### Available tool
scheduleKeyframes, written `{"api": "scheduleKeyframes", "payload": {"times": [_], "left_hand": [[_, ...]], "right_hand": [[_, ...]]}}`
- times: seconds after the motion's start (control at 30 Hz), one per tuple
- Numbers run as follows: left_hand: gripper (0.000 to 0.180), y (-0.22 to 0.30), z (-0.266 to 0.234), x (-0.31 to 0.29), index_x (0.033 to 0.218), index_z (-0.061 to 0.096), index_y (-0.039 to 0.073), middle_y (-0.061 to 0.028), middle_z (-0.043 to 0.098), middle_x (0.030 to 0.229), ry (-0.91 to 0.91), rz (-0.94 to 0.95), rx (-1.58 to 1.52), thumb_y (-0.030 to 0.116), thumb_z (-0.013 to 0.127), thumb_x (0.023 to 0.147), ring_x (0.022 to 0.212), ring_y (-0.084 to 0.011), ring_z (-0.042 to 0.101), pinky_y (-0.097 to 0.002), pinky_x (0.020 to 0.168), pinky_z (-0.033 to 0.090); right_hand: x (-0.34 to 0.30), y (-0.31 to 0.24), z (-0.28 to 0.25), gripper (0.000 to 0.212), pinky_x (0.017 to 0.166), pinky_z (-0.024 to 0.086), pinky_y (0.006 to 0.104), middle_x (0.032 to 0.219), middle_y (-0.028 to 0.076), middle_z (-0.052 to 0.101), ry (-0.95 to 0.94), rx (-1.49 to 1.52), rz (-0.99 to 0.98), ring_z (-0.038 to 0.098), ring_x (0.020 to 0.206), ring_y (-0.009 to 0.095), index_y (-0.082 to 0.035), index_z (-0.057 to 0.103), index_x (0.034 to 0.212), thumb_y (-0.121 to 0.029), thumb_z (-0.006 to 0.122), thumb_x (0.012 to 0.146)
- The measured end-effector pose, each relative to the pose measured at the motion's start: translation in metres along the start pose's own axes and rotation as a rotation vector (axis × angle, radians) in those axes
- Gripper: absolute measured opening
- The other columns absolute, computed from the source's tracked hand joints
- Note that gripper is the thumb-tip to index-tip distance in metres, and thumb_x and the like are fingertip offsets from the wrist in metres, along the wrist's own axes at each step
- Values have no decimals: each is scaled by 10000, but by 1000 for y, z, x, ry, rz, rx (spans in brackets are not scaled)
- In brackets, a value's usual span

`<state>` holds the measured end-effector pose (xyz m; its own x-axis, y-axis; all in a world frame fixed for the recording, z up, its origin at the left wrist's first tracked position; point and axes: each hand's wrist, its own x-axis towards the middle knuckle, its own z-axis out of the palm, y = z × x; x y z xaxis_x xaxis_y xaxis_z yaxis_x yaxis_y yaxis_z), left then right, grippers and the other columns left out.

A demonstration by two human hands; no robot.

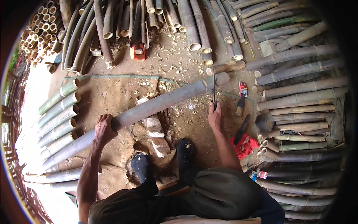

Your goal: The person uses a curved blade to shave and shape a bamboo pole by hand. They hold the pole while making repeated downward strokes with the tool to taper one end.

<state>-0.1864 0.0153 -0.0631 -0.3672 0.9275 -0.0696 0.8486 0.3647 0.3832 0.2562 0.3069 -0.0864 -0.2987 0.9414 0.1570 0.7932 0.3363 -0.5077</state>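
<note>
A long grey-green bamboo pole (160, 100) slants across the middle, rising toward the right. My left hand (105, 128) is wrapped round its lower left part. Propping it near mid-length is a pale, chipped wooden block (153, 128) on the floor between it and my feet. My right hand (214, 113) is closed round the dark handle of a long-bladed cutting tool (214, 87). Its thin blade, seen nearly edge-on, crosses the pole close to the right end, just beyond a pale ring. Whether it is a knife or a saw does not show.
Cut bamboo pieces (59, 97) lie at left; more poles (190, 28) line the back, and stacks (302, 93) fill the right. An orange-handled tool (138, 51), a dark-handled tool (241, 99), a dark blade (242, 129) and red cloth (245, 146) lie about. Pale chips litter the floor.
</note>
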Motion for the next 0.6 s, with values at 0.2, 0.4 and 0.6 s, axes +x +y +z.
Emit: {"api": "scheduleKeyframes", "payload": {"times": [0.2,0.4,0.6], "left_hand": [[596,-6,-7,-1,1132,649,39,-163,698,1112,-98,-129,-85,110,894,593,1100,-385,653,-482,973,550],[650,-22,-13,4,1170,659,44,-171,721,1104,-207,-96,-177,143,917,582,1059,-367,695,-468,938,568],[706,-21,-24,10,1243,689,57,-195,740,1157,-381,-233,-265,152,917,581,1148,-365,694,-449,965,565]], "right_hand": [[-1,-13,2,373,702,546,564,933,279,727,-29,40,74,713,833,494,-21,566,1145,-383,618,1077],[-5,-38,-8,371,729,536,596,946,282,731,-132,-51,173,701,906,533,-71,589,1191,-425,603,1080],[-5,-41,13,402,685,539,604,865,258,741,-83,-31,116,710,818,545,-85,579,1189,-472,581,1080]]}}
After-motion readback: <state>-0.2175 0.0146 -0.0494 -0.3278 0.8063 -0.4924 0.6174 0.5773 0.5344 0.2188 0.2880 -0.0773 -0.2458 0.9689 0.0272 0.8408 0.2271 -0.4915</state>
